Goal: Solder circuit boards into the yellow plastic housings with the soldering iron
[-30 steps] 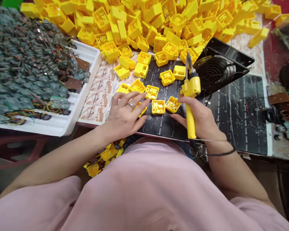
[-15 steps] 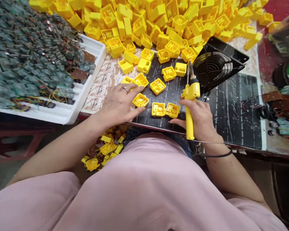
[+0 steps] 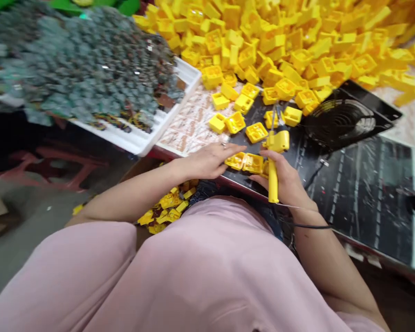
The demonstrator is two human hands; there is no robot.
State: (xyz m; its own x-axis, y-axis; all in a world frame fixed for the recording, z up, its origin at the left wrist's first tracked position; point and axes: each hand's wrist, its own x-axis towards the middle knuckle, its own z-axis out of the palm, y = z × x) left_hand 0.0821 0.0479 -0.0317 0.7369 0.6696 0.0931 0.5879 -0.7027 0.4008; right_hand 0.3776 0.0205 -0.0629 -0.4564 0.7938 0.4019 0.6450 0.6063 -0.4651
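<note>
My right hand (image 3: 286, 174) is wrapped round a yellow soldering gun (image 3: 272, 177), its tip pointing away from me. Beneath it, a row of small open yellow plastic housings lies at the bench's front edge; the right one is partly hidden by the gun and my fingers. My left hand (image 3: 209, 160) has its index finger and thumb around the left housing (image 3: 235, 161), which touches the middle housing (image 3: 252, 163). Another open housing (image 3: 256, 133) sits just behind the row.
A large heap of yellow housings (image 3: 263, 41) covers the back of the bench. A black fan (image 3: 349, 115) lies right of the gun. At left stands a white tray (image 3: 141, 143) piled with small green circuit boards with wires. More yellow parts (image 3: 169, 200) are below the bench edge.
My left hand has moved right, bringing a housing against the other two in the row. The right hand still grips the soldering gun. The camera view has swung left.
</note>
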